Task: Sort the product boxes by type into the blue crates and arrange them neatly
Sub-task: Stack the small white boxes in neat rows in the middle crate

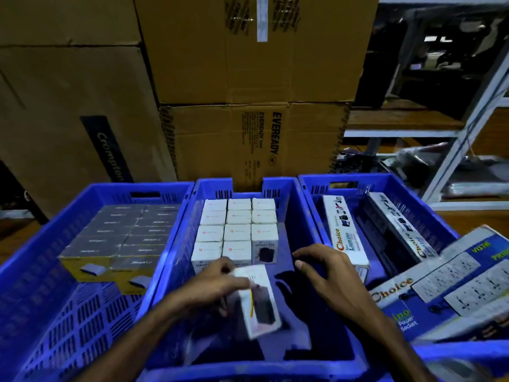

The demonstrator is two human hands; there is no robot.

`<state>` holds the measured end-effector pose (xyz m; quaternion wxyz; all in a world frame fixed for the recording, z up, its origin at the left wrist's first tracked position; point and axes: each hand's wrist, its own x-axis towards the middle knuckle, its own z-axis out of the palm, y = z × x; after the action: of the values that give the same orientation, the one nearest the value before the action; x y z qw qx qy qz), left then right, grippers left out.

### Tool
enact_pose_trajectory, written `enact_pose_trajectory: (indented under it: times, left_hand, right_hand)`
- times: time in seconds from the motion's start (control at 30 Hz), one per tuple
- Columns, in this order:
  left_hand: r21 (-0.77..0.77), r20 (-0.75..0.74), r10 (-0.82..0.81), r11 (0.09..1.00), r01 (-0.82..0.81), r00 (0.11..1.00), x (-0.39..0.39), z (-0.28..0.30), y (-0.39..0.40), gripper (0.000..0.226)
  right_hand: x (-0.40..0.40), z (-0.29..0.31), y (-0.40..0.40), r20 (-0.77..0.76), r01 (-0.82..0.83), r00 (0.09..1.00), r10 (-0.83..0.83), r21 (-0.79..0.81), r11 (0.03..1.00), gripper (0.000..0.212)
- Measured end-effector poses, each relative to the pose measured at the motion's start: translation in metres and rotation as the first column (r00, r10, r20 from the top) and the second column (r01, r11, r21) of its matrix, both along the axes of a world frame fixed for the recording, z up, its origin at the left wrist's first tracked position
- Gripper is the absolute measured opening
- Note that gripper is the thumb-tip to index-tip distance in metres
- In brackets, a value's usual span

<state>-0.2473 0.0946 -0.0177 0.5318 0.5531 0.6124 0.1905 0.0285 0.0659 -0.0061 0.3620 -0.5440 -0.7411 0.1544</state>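
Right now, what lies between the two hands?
Head view: only bare blue floor of the middle crate separates the left hand, holding a white box, from the right hand.

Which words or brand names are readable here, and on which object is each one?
"EVEREADY": lower brown carton.
"Crompton": dark strip on left carton.
"Choice", "Lumino": long white box in right crate.
"Choice", "Power Socket": blue box.
Small white boxes and the box in the left hand: print too blurred.
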Motion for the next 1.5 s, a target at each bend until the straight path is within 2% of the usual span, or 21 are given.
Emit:
enact_pose_trajectory:
  times: [0.07, 0.17, 0.27, 0.33, 0.4, 0.47, 0.57, 0.67, 0.73, 0.8, 0.87, 0.97, 1.03, 1.1, 1.3, 1.5]
  left_hand:
    - [-0.136, 0.298, 0.141, 0.985, -0.104, 0.944, 0.000, 0.006, -0.003, 0.064]
    - [-0.282, 0.528, 0.277, 0.949, -0.142, 0.803, 0.004, 0.019, -0.009, 0.049]
    - [-0.309, 0.614, 0.294, 0.944, -0.121, 0.733, 0.007, 0.023, -0.014, 0.053]
    - [-0.289, 0.648, 0.288, 0.949, -0.121, 0.705, 0.011, 0.025, -0.015, 0.058]
    - [-0.220, 0.652, 0.252, 0.965, -0.141, 0.715, 0.015, 0.027, -0.017, 0.055]
    - [-0.097, 0.623, 0.180, 0.983, -0.153, 0.762, 0.021, 0.031, -0.017, 0.061]
    - [0.115, 0.545, 0.044, 0.985, -0.127, 0.838, 0.026, 0.038, -0.011, 0.061]
    - [0.311, 0.373, -0.083, 0.950, -0.040, 0.924, 0.031, 0.050, -0.002, 0.058]
    - [0.425, 0.192, -0.149, 0.904, 0.055, 0.970, 0.033, 0.057, 0.008, 0.057]
    - [0.517, -0.053, -0.175, 0.837, 0.177, 0.983, 0.034, 0.058, 0.022, 0.062]
    - [0.546, -0.255, -0.184, 0.782, 0.299, 0.949, 0.036, 0.053, 0.038, 0.069]
    - [0.540, -0.463, -0.198, 0.710, 0.452, 0.864, 0.043, 0.039, 0.058, 0.076]
    - [0.511, -0.629, -0.177, 0.639, 0.575, 0.757, 0.049, 0.029, 0.066, 0.076]
    - [0.474, -0.735, -0.143, 0.590, 0.654, 0.662, 0.055, 0.020, 0.073, 0.072]
    - [0.410, -0.838, -0.058, 0.589, 0.696, 0.543, 0.055, 0.003, 0.092, 0.075]
    - [0.367, -0.879, -0.013, 0.621, 0.693, 0.477, 0.058, -0.007, 0.096, 0.072]
  right_hand:
    - [-0.002, 0.003, -0.003, -0.045, -0.022, 0.999, 0.021, -0.016, 1.000, 0.015]
    - [-0.007, 0.009, -0.007, -0.101, -0.064, 0.993, 0.058, -0.063, 0.996, 0.029]
    - [-0.011, 0.014, -0.010, -0.183, -0.142, 0.976, 0.114, -0.149, 0.979, 0.039]
    - [-0.012, 0.017, -0.010, -0.214, -0.189, 0.966, 0.143, -0.210, 0.959, 0.055]
    - [-0.012, 0.020, -0.011, -0.206, -0.215, 0.965, 0.163, -0.259, 0.942, 0.064]
    - [-0.013, 0.022, -0.011, -0.196, -0.241, 0.962, 0.190, -0.286, 0.927, 0.061]
    - [-0.013, 0.019, -0.010, -0.120, -0.245, 0.968, 0.220, -0.267, 0.932, 0.067]
    - [-0.011, 0.014, -0.007, -0.020, -0.156, 0.988, 0.156, -0.236, 0.959, 0.082]
    - [-0.009, 0.011, -0.005, 0.132, -0.063, 0.987, 0.088, -0.188, 0.980, 0.085]
    - [-0.004, 0.004, -0.004, 0.315, 0.029, 0.949, 0.010, -0.120, 0.992, 0.080]
    - [0.001, -0.002, -0.002, 0.378, 0.077, 0.925, -0.031, -0.108, 0.991, 0.074]
    - [0.003, -0.010, -0.001, 0.359, 0.069, 0.933, -0.031, -0.093, 0.993, 0.067]
    - [0.002, -0.010, 0.000, 0.325, 0.060, 0.945, -0.032, -0.078, 0.995, 0.060]
    - [0.002, -0.010, 0.000, 0.285, 0.065, 0.958, -0.040, -0.076, 0.995, 0.054]
    - [0.005, -0.009, 0.001, 0.237, 0.109, 0.968, -0.088, -0.079, 0.991, 0.047]
    - [0.006, -0.009, 0.000, 0.214, 0.172, 0.964, -0.159, -0.046, 0.984, 0.041]
